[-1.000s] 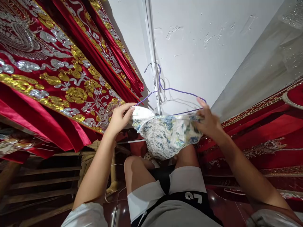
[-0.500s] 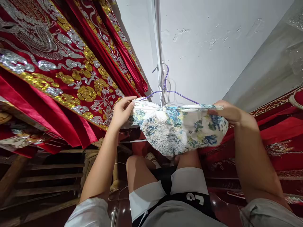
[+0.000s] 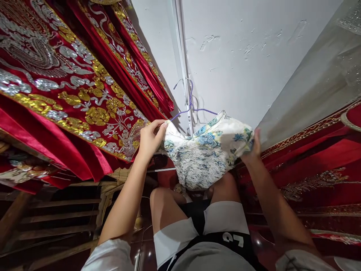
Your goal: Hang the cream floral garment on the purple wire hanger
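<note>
A white floral garment [image 3: 203, 158] hangs in front of the person, between the two hands, its crumpled lower edge over the gap between the knees [image 3: 162, 205] and overlapping the right one. Its neckline dips in the middle, and the right shoulder edge peaks higher than the left, covering that end of a purple hanger [image 3: 190, 98]. The left hand [image 3: 152, 139] has thumb and fingers pinching the garment's left shoulder corner. The right hand [image 3: 252, 148] is at the opposite edge, blurred and partly behind cloth; whether its fingers pinch there, I cannot tell. The hanger's hook crosses a metal pole [image 3: 180, 41] by the white wall [image 3: 225, 49]; the widest room lies above the right hand, before that wall. On the left, room is tight: embroidered red cloth [image 3: 93, 90] reaches just beside the left hand. Red fabric [image 3: 318, 162] borders the right forearm.
</note>
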A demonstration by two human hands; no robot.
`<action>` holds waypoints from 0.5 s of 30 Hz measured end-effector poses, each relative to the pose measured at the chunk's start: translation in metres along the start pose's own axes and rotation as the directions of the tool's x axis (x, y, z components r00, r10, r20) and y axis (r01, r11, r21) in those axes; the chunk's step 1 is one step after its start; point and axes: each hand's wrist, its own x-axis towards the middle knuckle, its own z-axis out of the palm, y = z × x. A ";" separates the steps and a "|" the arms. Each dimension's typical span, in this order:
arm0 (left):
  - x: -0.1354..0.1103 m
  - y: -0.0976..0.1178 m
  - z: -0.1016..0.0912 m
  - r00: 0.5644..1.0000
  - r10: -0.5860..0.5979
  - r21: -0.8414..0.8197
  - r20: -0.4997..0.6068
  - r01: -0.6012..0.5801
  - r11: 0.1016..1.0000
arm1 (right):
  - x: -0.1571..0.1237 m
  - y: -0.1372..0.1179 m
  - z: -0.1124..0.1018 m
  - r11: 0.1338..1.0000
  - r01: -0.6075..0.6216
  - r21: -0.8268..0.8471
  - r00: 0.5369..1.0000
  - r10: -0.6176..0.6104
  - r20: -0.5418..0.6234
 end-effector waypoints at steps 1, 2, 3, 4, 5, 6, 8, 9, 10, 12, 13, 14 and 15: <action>-0.001 0.001 -0.001 1.000 0.013 0.020 -0.018 -0.013 1.000 | -0.003 -0.002 -0.002 0.999 -0.004 0.054 0.999 0.006 -0.042; -0.002 0.003 -0.001 0.999 0.030 0.032 -0.034 -0.029 0.999 | -0.006 -0.005 -0.004 0.996 -0.003 0.090 0.996 0.011 -0.092; -0.001 0.006 -0.001 0.998 0.046 0.035 -0.051 -0.044 0.998 | -0.008 -0.009 -0.005 0.995 0.005 0.099 0.989 0.010 -0.145; 0.000 0.009 0.000 0.996 0.058 0.034 -0.069 -0.056 0.998 | -0.008 -0.014 -0.005 0.996 0.007 0.085 0.981 0.010 -0.194; 0.002 0.012 0.001 0.994 0.065 0.034 -0.091 -0.063 0.997 | -0.007 -0.021 -0.004 0.998 0.004 0.066 0.972 0.011 -0.234; 0.004 0.016 0.002 0.991 0.068 0.034 -0.114 -0.065 0.997 | -0.003 -0.028 -0.002 0.999 0.001 0.052 0.966 0.012 -0.259; 0.008 0.024 0.002 0.985 0.069 0.037 -0.157 -0.064 0.997 | 0.007 -0.045 0.004 0.999 0.019 0.050 0.958 -0.004 -0.288; 0.010 0.027 0.002 0.983 0.073 0.038 -0.170 -0.068 0.997 | 0.013 -0.053 0.008 0.997 0.040 0.061 0.954 -0.020 -0.299; 0.012 0.031 0.001 0.981 0.082 0.040 -0.177 -0.076 0.996 | 0.018 -0.060 0.011 0.995 0.064 0.079 0.950 -0.037 -0.309; 0.016 0.036 0.000 0.979 0.103 0.038 -0.175 -0.098 0.994 | 0.025 -0.069 0.016 0.986 0.106 0.129 0.943 -0.059 -0.326; 0.018 0.038 0.000 0.979 0.113 0.040 -0.169 -0.108 0.993 | 0.027 -0.071 0.017 0.980 0.126 0.155 0.940 -0.068 -0.335; 0.021 0.040 -0.001 0.980 0.120 0.044 -0.159 -0.114 0.992 | 0.029 -0.072 0.017 0.974 0.143 0.176 0.937 -0.076 -0.342; 0.024 0.043 0.000 0.982 0.123 0.050 -0.145 -0.117 0.992 | 0.030 -0.072 0.016 0.969 0.158 0.189 0.933 -0.084 -0.349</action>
